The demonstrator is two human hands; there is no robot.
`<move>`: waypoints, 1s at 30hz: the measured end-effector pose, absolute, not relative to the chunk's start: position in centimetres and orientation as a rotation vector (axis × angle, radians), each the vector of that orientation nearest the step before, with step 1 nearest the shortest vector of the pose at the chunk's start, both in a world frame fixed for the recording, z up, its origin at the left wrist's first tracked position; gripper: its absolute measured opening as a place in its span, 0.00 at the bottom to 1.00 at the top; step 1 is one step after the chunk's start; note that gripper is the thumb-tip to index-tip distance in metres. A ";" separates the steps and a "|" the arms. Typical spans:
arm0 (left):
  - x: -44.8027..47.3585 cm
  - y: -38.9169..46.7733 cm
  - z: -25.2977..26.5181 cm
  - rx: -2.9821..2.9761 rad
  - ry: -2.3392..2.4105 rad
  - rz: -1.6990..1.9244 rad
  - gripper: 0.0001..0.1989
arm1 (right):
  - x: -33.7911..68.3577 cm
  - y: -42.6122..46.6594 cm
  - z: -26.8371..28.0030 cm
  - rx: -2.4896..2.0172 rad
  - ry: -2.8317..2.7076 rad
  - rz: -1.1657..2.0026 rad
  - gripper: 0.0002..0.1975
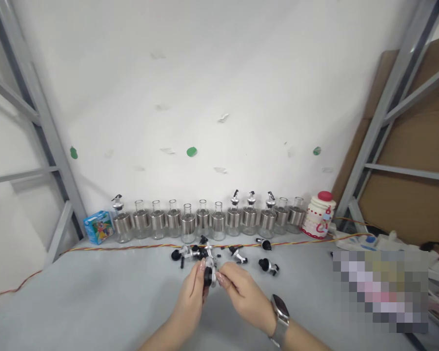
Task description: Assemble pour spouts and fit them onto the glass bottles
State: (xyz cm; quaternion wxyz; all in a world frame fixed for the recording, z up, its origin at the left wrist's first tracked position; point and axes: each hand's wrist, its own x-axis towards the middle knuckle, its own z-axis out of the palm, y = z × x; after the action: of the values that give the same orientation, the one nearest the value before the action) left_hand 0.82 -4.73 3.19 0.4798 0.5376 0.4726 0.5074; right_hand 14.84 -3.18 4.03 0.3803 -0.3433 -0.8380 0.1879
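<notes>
Both hands meet over the front middle of the table around a silver and black bottle pourer. My left hand is closed on its black stopper side. My right hand, with a watch on the wrist, pinches at the silver side; its fingertips partly hide what they grip. Just beyond lies a cluster of loose pourers with small black pieces. To the right rest a silver pourer, a black-ended pourer and another pourer.
A row of glass bottles with metal bands stands along the wall, several topped with pourers. A blue box is at the left end, a white and red jar at the right. A twisted cable crosses the table before the bottles.
</notes>
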 end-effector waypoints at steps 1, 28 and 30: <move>0.9 -4.8 3.3 1.310 1.162 1.239 0.22 | 14.9 -3.2 4.0 -0.867 -2.149 0.446 0.12; 0.4 -5.3 1.6 1.865 1.219 1.357 0.13 | 13.6 -5.0 2.8 -0.868 -1.987 0.412 0.12; 0.3 -5.4 1.5 1.902 1.213 1.360 0.13 | 13.6 -5.2 3.0 -0.867 -1.980 0.432 0.12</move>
State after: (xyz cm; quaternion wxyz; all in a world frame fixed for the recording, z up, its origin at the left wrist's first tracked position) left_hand 0.30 -5.41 1.53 0.2508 0.6990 0.4458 0.4997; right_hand 13.62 -5.20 2.97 0.4518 -0.3508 -0.8014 0.1749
